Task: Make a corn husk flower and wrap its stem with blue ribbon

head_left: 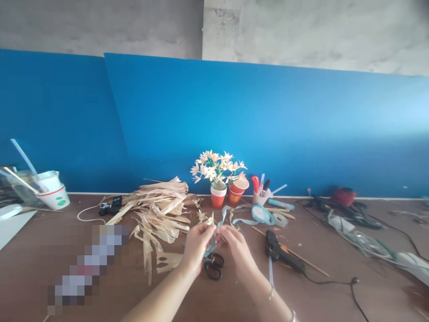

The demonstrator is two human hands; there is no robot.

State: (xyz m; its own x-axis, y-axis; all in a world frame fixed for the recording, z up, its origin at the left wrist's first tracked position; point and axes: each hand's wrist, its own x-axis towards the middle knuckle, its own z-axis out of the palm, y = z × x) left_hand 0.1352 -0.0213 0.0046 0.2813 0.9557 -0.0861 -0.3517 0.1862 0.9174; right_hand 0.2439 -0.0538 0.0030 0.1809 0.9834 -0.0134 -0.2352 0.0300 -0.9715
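My left hand and my right hand meet over the brown table, fingers pinched together on a pale blue ribbon and a small dried-husk flower that sticks up between them. The ribbon trails back to a roll of blue ribbon. Black-handled scissors lie on the table just under my hands. A black glue gun lies to the right of my right hand, its glue stick pointing toward me.
A heap of dried corn husks spreads left of my hands. Two orange paper cups with husk flowers stand by the blue wall, a cup of pens beside them. Cables and a red object lie right; a white bowl left.
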